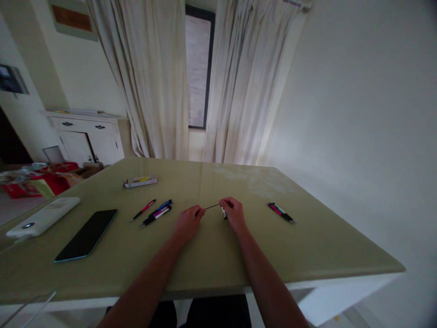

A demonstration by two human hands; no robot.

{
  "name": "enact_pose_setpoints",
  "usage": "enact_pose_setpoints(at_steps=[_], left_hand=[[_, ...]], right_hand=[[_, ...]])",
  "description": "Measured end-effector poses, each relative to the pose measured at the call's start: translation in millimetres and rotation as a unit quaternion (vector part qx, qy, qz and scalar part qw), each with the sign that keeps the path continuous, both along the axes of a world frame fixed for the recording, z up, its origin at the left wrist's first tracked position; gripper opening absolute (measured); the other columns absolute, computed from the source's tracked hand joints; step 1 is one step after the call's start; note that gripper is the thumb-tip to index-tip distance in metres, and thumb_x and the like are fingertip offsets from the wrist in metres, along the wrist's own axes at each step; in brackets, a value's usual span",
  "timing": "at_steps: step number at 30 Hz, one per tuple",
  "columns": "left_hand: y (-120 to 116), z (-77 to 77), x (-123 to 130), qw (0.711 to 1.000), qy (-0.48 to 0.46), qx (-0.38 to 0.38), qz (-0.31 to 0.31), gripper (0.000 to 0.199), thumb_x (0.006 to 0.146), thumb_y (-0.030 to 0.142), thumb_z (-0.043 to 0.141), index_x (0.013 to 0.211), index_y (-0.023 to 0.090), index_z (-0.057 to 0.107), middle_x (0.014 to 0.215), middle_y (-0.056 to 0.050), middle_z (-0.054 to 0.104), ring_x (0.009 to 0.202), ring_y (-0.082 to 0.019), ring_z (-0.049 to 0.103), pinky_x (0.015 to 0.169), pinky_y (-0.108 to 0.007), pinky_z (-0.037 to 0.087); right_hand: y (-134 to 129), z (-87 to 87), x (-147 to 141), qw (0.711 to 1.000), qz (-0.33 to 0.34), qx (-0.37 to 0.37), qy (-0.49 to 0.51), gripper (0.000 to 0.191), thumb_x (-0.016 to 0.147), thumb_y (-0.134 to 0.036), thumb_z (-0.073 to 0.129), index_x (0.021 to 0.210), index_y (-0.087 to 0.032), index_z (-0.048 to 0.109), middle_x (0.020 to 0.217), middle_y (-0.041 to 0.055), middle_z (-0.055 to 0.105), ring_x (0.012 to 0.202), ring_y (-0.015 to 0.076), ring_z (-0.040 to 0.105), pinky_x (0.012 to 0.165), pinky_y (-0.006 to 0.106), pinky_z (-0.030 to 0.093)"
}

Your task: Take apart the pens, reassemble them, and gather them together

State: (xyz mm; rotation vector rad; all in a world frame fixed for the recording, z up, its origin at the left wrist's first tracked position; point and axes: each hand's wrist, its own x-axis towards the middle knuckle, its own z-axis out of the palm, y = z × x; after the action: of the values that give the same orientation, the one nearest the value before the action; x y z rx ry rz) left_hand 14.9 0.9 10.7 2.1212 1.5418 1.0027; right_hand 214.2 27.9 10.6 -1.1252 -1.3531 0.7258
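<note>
A thin dark pen refill (212, 207) stretches between my two hands above the table. The fingers of my left hand (187, 224) are pinched on its left end. Its other end meets the closed thumb and fingertips of my right hand (234, 213). Under those right fingers a white-and-black pen body (224, 214) shows in part; whether it is gripped or lies on the table I cannot tell. To the left lie a red-and-black pen (143, 210) and a small bunch of pens (157, 214). More pens (281, 212) lie together on the right.
The greenish table (205, 269) has a black phone (87, 234) and a white power bank (44, 217) with a cable on its left. Farther back sits a small open box (139, 182) with something yellow in it. A wall (358, 136) runs along the right side.
</note>
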Motion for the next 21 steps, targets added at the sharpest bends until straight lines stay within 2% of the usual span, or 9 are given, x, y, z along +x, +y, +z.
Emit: enact_pose_setpoints(at_steps=[5,8,11,16,21], left_hand=[[0.2,-3.2,-0.9,1.000,0.005,0.011,-0.012,0.035,0.097,0.042,0.039,0.084,0.020,0.063,0.083,-0.003,0.068,0.077,-0.018,0.060,0.069,-0.028,0.040],[2.7,-6.5,-1.1,1.000,-0.010,-0.001,-0.013,0.030,0.096,0.043,0.043,0.094,0.021,0.064,0.088,-0.004,0.069,0.079,-0.019,0.062,0.073,-0.029,0.043],[6.2,-9.7,-1.8,0.999,-0.033,-0.008,0.010,0.030,0.092,0.046,0.051,0.105,0.021,0.062,0.093,-0.005,0.069,0.083,-0.020,0.064,0.079,-0.032,0.046],[6.7,-8.5,-3.8,0.997,-0.051,0.012,0.063,0.027,0.091,0.046,0.054,0.096,0.020,0.060,0.092,-0.006,0.067,0.086,-0.022,0.064,0.081,-0.035,0.049],[3.0,-2.0,-3.0,0.996,-0.057,0.063,-0.034,0.024,0.094,0.038,0.051,0.093,0.021,0.068,0.095,-0.005,0.068,0.090,-0.020,0.064,0.087,-0.034,0.048]], right_hand=[[7.6,-4.9,5.3,0.996,-0.034,0.000,0.077,0.031,0.073,-0.041,0.071,0.094,-0.019,0.069,0.080,0.0053,0.073,0.074,0.0202,0.067,0.067,0.031,0.052],[9.1,-6.7,5.8,0.994,-0.041,-0.002,0.106,0.038,0.070,-0.041,0.073,0.100,-0.019,0.067,0.078,0.0047,0.073,0.072,0.0200,0.067,0.066,0.031,0.052],[7.3,-6.0,4.3,0.995,-0.025,-0.006,0.100,0.037,0.070,-0.042,0.075,0.098,-0.020,0.066,0.076,0.0039,0.072,0.068,0.0193,0.066,0.062,0.030,0.052],[2.6,-2.8,-0.7,0.996,0.011,-0.003,0.083,0.036,0.070,-0.042,0.077,0.097,-0.021,0.067,0.076,0.0036,0.073,0.065,0.0184,0.066,0.061,0.029,0.051],[1.5,-3.0,-5.2,0.995,0.039,-0.005,0.092,0.036,0.068,-0.042,0.079,0.096,-0.021,0.068,0.074,0.0033,0.073,0.069,0.0196,0.068,0.067,0.032,0.053]])
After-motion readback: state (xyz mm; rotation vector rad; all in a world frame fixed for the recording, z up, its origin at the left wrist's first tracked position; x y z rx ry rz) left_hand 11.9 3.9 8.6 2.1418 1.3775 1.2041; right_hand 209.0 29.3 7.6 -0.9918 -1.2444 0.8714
